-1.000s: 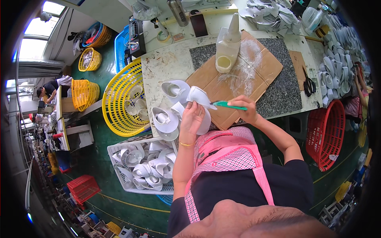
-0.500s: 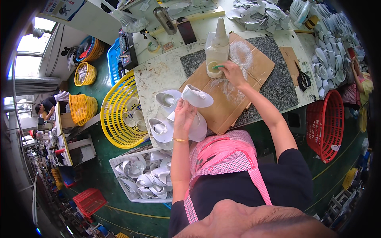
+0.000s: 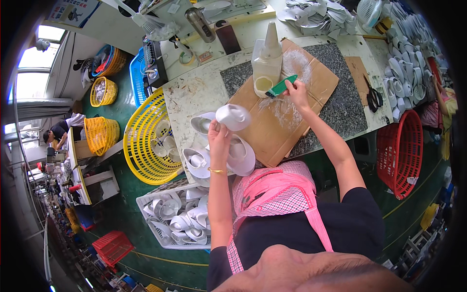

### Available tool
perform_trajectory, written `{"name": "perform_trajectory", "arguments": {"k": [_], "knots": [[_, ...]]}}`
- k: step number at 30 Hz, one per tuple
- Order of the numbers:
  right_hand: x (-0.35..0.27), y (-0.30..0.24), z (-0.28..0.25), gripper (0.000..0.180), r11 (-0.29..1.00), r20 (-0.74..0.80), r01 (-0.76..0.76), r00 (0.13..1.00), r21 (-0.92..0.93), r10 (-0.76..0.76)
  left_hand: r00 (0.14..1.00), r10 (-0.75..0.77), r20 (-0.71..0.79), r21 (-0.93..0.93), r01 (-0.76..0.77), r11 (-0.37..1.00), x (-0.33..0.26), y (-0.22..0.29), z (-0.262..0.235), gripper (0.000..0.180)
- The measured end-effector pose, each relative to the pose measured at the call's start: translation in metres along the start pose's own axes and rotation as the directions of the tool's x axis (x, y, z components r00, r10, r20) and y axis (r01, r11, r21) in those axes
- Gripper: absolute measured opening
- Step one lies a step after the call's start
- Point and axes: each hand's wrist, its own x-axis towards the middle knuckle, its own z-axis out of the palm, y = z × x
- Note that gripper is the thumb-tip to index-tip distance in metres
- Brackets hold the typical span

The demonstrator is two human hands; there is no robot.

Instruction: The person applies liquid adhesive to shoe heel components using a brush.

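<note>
Raised over the table's left part, a white shoe upper [image 3: 232, 117], slightly blurred, is held by its near left edge in my left hand [image 3: 220, 138]. More white shoe uppers [image 3: 242, 155] lie on the table beneath and around that hand. Further right, my right hand [image 3: 296, 93] is closed on a brush with a flat green handle [image 3: 283, 85]. The brush's lower end is at the mouth of a round, pale glue pot [image 3: 263, 84], which joins a white bottle [image 3: 266, 61] with a tall cone top. Bottle and pot stand on a flattened cardboard sheet [image 3: 272, 134] with whitish dried smears.
Black scissors [image 3: 373, 97] lie right of the speckled grey slab [image 3: 348, 112]. A yellow basket [image 3: 146, 141] and a white crate [image 3: 177, 219] of uppers stand at left. At right is a red basket [image 3: 400, 153]. A steel flask [image 3: 199, 24] and dark phone [image 3: 227, 36] are at the back.
My right hand has lifted the brush up and right, so its green handle now shows above the pot. My left hand has moved slightly left and turned the shoe upper.
</note>
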Motion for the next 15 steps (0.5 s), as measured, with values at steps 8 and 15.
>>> {"name": "perform_trajectory", "arguments": {"k": [8,15], "knots": [[-0.009,0.006,-0.005,0.026,0.966,-0.039,-0.033,0.998,0.255,0.045,0.769,-0.007,0.639,0.726,-0.607,-0.324,-0.017,-0.012,0.026,0.027],[-0.022,0.024,-0.024,0.023,0.987,0.047,-0.086,0.996,0.133,0.08,0.718,0.233,0.656,0.753,-0.601,-0.268,-0.014,-0.02,0.026,0.019]]}}
